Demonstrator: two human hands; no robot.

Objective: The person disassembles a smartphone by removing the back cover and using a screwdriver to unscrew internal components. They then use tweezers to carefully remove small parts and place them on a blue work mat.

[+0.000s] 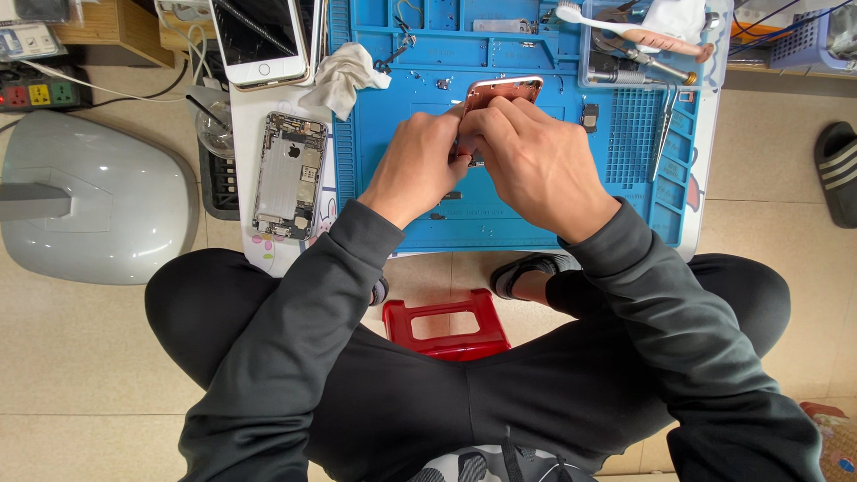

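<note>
Both hands meet over a blue repair mat on a low table. My left hand and my right hand are closed together on a rose-gold phone body, whose top end sticks out beyond the fingers; the rest is hidden under my hands. Small screws and parts lie on the mat near the phone. Dark sleeves cover both arms.
An opened silver phone housing lies left of the mat, a white phone behind it, a crumpled cloth beside. A clear tray with toothbrush and tools stands at back right. A red stool, grey lamp base, power strip.
</note>
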